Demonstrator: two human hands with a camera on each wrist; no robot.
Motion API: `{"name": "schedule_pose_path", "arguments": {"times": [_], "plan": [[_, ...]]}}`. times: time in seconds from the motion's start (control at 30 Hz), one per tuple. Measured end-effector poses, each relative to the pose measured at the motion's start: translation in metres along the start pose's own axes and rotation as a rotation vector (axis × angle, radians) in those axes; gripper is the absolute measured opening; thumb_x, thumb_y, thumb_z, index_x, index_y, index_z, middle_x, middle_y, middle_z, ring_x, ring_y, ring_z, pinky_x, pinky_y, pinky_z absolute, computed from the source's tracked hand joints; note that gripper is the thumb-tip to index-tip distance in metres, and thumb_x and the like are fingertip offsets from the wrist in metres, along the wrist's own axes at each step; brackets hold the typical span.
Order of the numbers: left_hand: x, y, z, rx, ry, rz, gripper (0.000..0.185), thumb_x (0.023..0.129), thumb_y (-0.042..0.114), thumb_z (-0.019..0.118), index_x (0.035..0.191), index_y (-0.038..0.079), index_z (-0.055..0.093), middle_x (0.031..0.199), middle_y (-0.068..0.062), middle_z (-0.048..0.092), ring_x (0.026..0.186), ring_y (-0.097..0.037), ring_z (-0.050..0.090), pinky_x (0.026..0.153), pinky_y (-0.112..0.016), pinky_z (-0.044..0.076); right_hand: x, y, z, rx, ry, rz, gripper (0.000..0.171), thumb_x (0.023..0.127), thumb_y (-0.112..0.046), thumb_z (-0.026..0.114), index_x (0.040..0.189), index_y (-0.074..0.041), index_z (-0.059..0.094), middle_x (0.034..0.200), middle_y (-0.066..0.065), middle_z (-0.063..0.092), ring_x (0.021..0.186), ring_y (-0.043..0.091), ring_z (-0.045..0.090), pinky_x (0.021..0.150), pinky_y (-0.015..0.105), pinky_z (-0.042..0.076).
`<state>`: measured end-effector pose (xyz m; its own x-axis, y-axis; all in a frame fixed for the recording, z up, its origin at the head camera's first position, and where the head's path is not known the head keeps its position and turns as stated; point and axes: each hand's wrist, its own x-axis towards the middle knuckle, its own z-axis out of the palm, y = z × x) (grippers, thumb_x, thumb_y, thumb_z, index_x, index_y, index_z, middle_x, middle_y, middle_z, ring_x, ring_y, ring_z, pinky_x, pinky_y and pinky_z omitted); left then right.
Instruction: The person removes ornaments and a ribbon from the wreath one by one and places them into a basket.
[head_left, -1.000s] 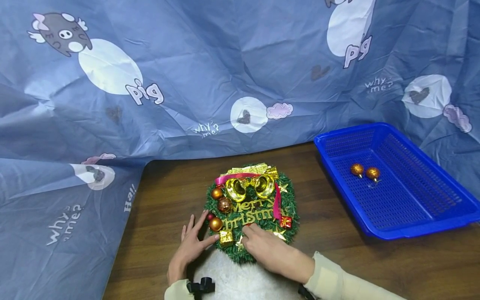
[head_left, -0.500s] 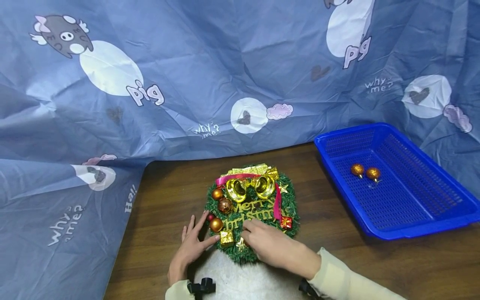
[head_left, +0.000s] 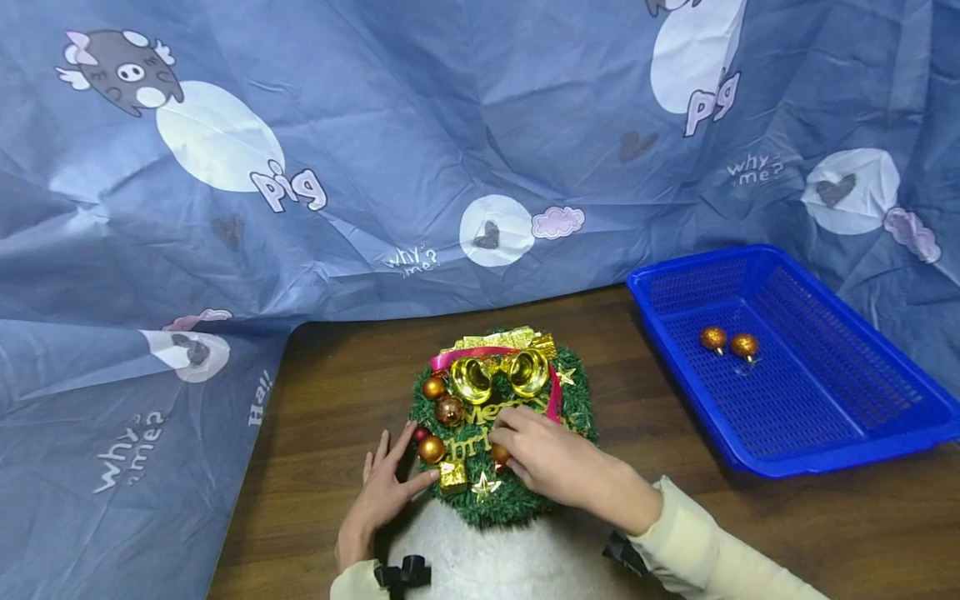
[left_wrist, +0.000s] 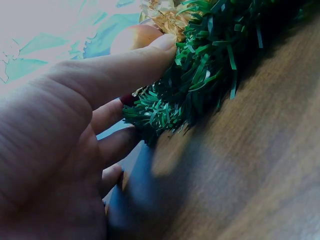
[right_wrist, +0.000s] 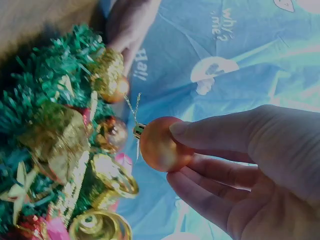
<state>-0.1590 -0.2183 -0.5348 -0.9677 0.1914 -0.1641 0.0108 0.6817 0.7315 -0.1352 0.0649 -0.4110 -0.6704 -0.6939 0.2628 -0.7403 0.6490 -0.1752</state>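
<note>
A green Christmas wreath lies on the table, trimmed with gold bells, baubles, stars and a gold "Merry Christmas" sign. My right hand pinches a shiny orange bauble between thumb and fingertips, over the lower middle of the wreath. A gold string loop sticks out from the bauble's cap in the right wrist view. My left hand rests at the wreath's left edge, fingers spread and nearly straight. Its thumb lies by the small gold gift box. Part of the sign is hidden behind the right hand.
At the right stands a blue plastic basket holding two orange-gold baubles. Behind the table hangs a blue cloth with printed pigs and words. A pale patch shows at the table's front edge.
My right hand has drawn back from the wreath, a little to the right, with the orange bauble now showing at its fingertips. My left hand has stayed in place.
</note>
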Motion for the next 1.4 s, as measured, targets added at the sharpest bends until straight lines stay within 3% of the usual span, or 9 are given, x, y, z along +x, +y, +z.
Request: {"name": "schedule_pose_path", "arguments": {"times": [0.53, 1.0, 1.4], "plan": [[0.0, -0.002, 0.0, -0.008, -0.006, -0.015, 0.088, 0.083, 0.047, 0.07, 0.153, 0.029, 0.021, 0.161, -0.009, 0.016, 0.148, -0.034, -0.003, 0.115, -0.058, -0.012, -0.003, 0.019, -0.029, 0.048, 0.062, 0.058, 0.03, 0.081, -0.008, 0.073, 0.109, -0.003, 0.067, 0.105, 0.005, 0.06, 0.1, 0.02, 0.059, 0.091, 0.033, 0.053], [0.0, -0.001, 0.001, 0.001, 0.014, 0.004, 0.087, 0.081, 0.046, 0.071, 0.152, 0.025, 0.026, 0.159, -0.013, 0.02, 0.147, -0.039, 0.0, 0.114, -0.061, -0.01, -0.012, 0.06, -0.067, 0.025, 0.147, 0.213, 0.03, 0.079, -0.007, 0.076, 0.107, -0.001, 0.068, 0.104, 0.009, 0.062, 0.098, 0.025, 0.06, 0.088, 0.042, 0.053], [0.002, 0.0, 0.001, 0.001, -0.006, -0.017, 0.089, 0.082, 0.048, 0.07, 0.153, 0.027, 0.021, 0.16, -0.012, 0.015, 0.148, -0.036, -0.002, 0.115, -0.059, -0.013, -0.02, 0.088, -0.082, 0.013, 0.152, 0.263, 0.029, 0.081, -0.006, 0.073, 0.108, 0.001, 0.068, 0.106, 0.013, 0.062, 0.098, 0.029, 0.061, 0.088, 0.045, 0.052]]}}
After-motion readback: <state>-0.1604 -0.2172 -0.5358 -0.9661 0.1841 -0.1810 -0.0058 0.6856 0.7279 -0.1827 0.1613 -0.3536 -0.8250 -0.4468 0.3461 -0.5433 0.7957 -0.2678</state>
